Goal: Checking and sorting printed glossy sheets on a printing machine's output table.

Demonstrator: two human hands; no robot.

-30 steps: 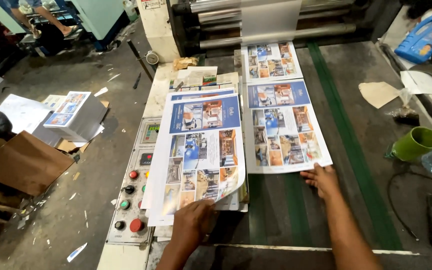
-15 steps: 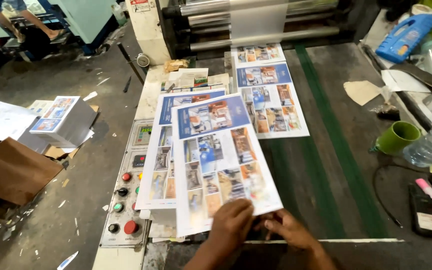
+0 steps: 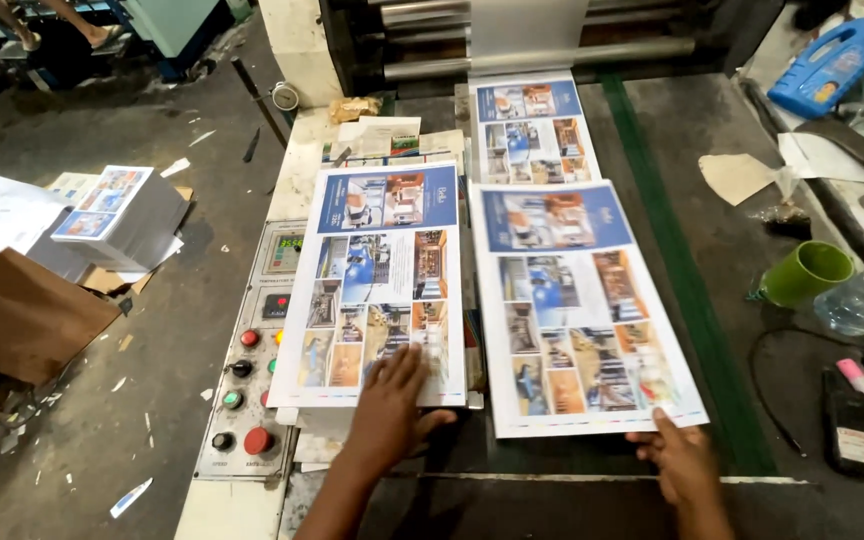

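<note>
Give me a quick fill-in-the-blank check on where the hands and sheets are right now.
1. The left hand rests flat on the ______ printed sheet.
2. The right hand touches the right printed sheet at its ______ edge.
3. The cup lying on its side is ______.

Missing words: left; near; green

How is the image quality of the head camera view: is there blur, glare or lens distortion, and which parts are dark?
In the head view, the left printed sheet and right printed sheet are evenly lit but softly blurred, so small pictures smear; the left hand looks slightly blurred; the green cup is clear; straight edges bow outward near the borders, a wide-angle effect; the floor at left is dim; no strong glare.
</note>
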